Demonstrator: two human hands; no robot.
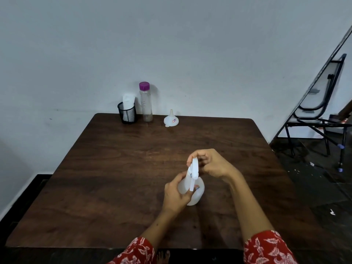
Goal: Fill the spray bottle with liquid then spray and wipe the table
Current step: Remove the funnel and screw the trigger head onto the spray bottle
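So right in front of the person, on the near-middle of the worktop [95, 187], stands the one spray bottle [192, 193], a white translucent thing, upright, with its long axis running straight up and its trigger head [194, 169] still sitting on the neck. Both hands are already on it, so there's no reaching to do. The left hand [176, 195] is wrapped around the body from the left side, fingers curled closed on it, bracing it. The right hand [210, 162] is above and a bit beyond that, pinched shut around the top of the trigger head. That's the relation that matters, I reckon: one hand low on the body, one high on the cap, both lined up on the same vertical axis, which looks like the setup for twisting the head off so it can be filled. Can't tell from here whether the thread is loose yet or whether there's any liquid inside.

Everything else is well beyond the spray bottle, along the far edge by the wall. Slightly left of straight ahead is one white funnel [171, 120], lying mouth down with the spout up. Further left of that is one tall clear bottle [146, 101] with a purple cap, upright, with what looks like only a little liquid at the bottom. Left again, just beside it, is one black mesh cup [127, 113] with something white and folded [128, 100] stuck in it, probably the wipe cloth or tissue, hard to say.

Count: two hands, one of each item.
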